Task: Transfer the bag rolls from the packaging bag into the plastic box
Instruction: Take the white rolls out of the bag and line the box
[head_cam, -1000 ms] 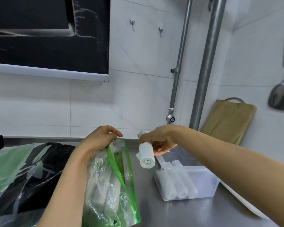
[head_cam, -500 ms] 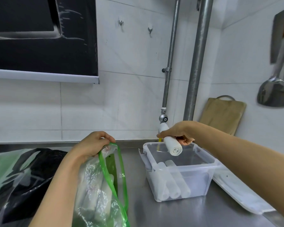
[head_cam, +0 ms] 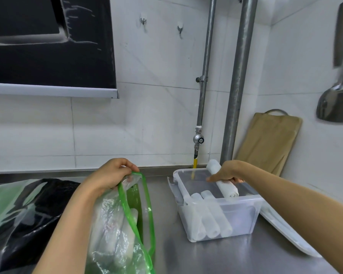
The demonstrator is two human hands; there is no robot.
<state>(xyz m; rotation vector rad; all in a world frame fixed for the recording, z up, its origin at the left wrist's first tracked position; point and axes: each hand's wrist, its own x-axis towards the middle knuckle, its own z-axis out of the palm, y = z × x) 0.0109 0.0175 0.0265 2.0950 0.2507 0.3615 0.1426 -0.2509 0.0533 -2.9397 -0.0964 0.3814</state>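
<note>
A clear plastic box (head_cam: 244, 216) stands on the steel counter with three white bag rolls (head_cam: 208, 216) lying side by side along its left half. My right hand (head_cam: 227, 173) grips another white bag roll (head_cam: 226, 187) and holds it tilted just over the box's open top. My left hand (head_cam: 112, 175) pinches the upper rim of the packaging bag (head_cam: 117, 230), a clear bag with a green zip edge, keeping its mouth open. Several white rolls show through the bag's film.
The box's lid (head_cam: 285, 228) lies flat to the right of the box. A wooden cutting board (head_cam: 269, 141) leans on the wall behind. Two metal pipes (head_cam: 238, 86) run down the wall. Black and green plastic bags (head_cam: 18, 216) are heaped at left. A ladle (head_cam: 335, 103) hangs right.
My right hand has carried the roll from beside the packaging bag rightward and down to the box's opening. My left hand still holds the bag's rim.
</note>
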